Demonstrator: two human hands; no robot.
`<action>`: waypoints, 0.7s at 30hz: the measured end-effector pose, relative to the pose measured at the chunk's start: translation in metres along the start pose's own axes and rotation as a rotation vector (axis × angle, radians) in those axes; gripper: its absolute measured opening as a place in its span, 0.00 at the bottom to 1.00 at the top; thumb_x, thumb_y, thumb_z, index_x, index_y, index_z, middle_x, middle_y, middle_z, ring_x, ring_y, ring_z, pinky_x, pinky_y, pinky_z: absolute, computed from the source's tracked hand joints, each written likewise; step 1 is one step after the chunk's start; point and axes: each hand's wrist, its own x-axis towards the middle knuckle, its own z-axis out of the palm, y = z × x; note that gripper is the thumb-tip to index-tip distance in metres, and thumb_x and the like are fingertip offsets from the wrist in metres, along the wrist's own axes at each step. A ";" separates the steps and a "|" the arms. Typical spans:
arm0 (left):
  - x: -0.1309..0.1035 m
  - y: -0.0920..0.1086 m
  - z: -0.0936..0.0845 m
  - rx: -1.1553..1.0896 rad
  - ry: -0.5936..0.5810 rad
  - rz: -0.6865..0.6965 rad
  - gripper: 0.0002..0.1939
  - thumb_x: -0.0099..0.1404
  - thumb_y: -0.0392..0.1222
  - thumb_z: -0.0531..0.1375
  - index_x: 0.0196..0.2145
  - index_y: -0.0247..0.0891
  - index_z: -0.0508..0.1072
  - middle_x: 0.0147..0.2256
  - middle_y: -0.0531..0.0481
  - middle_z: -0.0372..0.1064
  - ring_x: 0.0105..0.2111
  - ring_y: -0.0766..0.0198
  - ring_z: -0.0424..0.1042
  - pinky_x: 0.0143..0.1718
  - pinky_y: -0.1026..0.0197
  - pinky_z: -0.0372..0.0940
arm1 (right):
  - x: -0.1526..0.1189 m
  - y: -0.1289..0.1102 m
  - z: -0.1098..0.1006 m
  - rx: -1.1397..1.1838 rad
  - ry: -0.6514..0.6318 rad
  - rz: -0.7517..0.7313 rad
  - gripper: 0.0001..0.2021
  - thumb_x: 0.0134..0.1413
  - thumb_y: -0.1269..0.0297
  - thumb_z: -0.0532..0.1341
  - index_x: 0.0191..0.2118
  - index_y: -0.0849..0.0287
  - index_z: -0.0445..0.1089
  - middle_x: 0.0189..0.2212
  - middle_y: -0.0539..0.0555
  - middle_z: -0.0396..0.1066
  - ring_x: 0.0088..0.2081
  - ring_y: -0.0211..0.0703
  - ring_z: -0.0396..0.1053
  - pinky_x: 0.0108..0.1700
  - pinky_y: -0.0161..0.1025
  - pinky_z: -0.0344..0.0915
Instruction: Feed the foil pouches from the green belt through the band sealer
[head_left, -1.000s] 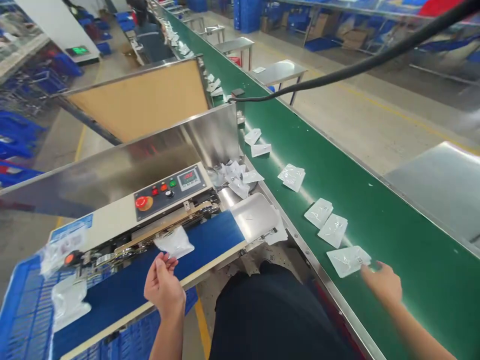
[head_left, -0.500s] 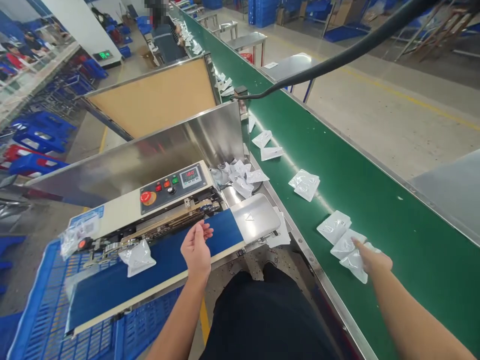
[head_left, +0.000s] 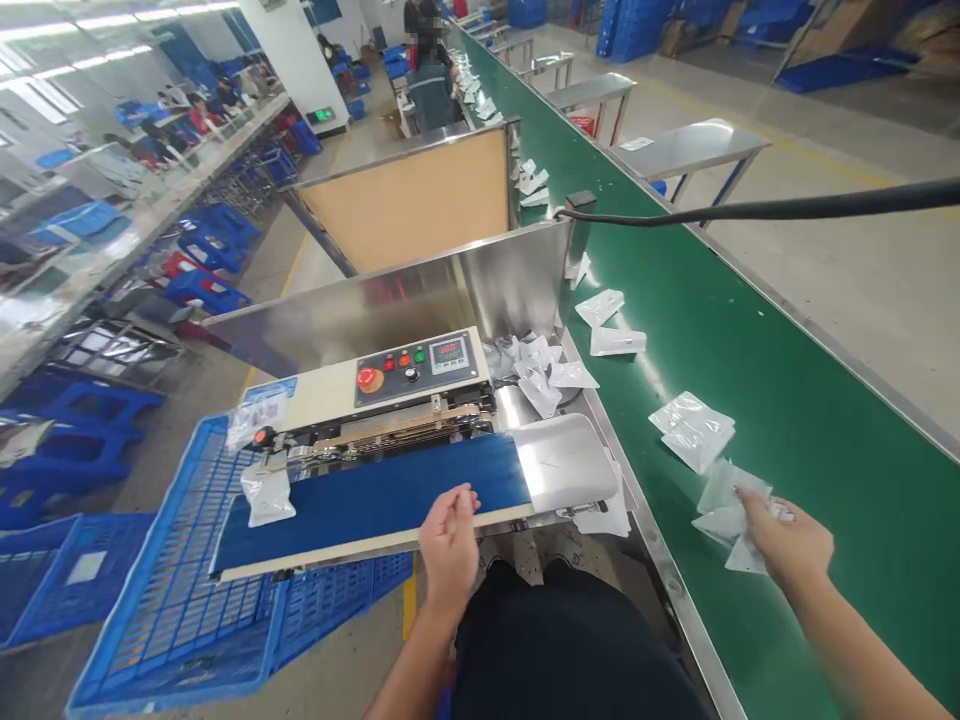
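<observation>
My right hand is closed on several white plastic pouches over the green conveyor belt. Its fingers and thumb hide part of them. Just beyond lie overlapping white pouches, flat on the green belt. My left hand is at the front edge of a band sealing machine's blue belt, fingers curled together and nothing visible in them. At the left end of that blue belt, a single white pouch stands at the sealer's outlet side.
The sealer's control panel has a red stop button and a lit display. A pile of pouches rests behind the steel end plate. A blue crate is under the machine's left end. A black cable crosses the conveyor.
The view has swung left, so the scene sits further right. The pouch on the sealer has travelled left along the blue belt. My right hand has drawn its pouches nearer, apart from the others.
</observation>
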 end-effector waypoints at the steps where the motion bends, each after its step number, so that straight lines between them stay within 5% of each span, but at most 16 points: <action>1: -0.001 0.001 0.010 0.007 -0.045 0.028 0.23 0.68 0.62 0.72 0.42 0.37 0.87 0.39 0.39 0.85 0.37 0.51 0.84 0.44 0.50 0.80 | -0.010 -0.022 -0.006 0.072 -0.013 0.006 0.32 0.59 0.39 0.67 0.51 0.68 0.83 0.26 0.65 0.77 0.29 0.62 0.77 0.34 0.52 0.73; 5: 0.002 0.015 0.056 0.074 -0.273 0.220 0.20 0.72 0.59 0.69 0.49 0.41 0.88 0.48 0.35 0.85 0.48 0.45 0.84 0.56 0.46 0.77 | -0.085 -0.119 -0.027 0.334 -0.125 -0.191 0.41 0.47 0.32 0.72 0.52 0.68 0.81 0.16 0.51 0.67 0.24 0.49 0.67 0.29 0.44 0.68; 8: 0.014 0.029 0.084 0.052 -0.405 0.309 0.26 0.72 0.60 0.68 0.59 0.40 0.85 0.59 0.34 0.81 0.60 0.40 0.79 0.65 0.43 0.71 | -0.152 -0.174 -0.024 0.434 -0.408 -0.425 0.38 0.43 0.27 0.72 0.42 0.62 0.82 0.17 0.50 0.67 0.21 0.44 0.61 0.24 0.41 0.62; 11: 0.030 0.032 0.090 0.016 -0.421 0.298 0.25 0.78 0.61 0.61 0.51 0.38 0.88 0.50 0.36 0.85 0.50 0.45 0.82 0.57 0.49 0.75 | -0.188 -0.198 -0.008 0.450 -0.654 -0.572 0.34 0.46 0.29 0.72 0.39 0.60 0.82 0.19 0.50 0.68 0.21 0.43 0.63 0.24 0.39 0.62; 15: 0.043 0.020 0.073 0.068 -0.285 0.200 0.30 0.80 0.61 0.55 0.38 0.35 0.87 0.32 0.42 0.81 0.33 0.55 0.76 0.37 0.58 0.69 | -0.184 -0.202 0.013 0.428 -0.739 -0.635 0.32 0.48 0.35 0.74 0.50 0.56 0.86 0.23 0.51 0.74 0.24 0.48 0.71 0.25 0.40 0.67; 21: 0.050 -0.004 0.072 0.046 -0.319 0.040 0.27 0.73 0.63 0.62 0.28 0.38 0.81 0.24 0.49 0.70 0.27 0.60 0.64 0.31 0.60 0.59 | -0.159 -0.203 0.035 0.392 -0.746 -0.663 0.23 0.49 0.38 0.74 0.36 0.55 0.86 0.19 0.52 0.73 0.26 0.53 0.76 0.25 0.41 0.70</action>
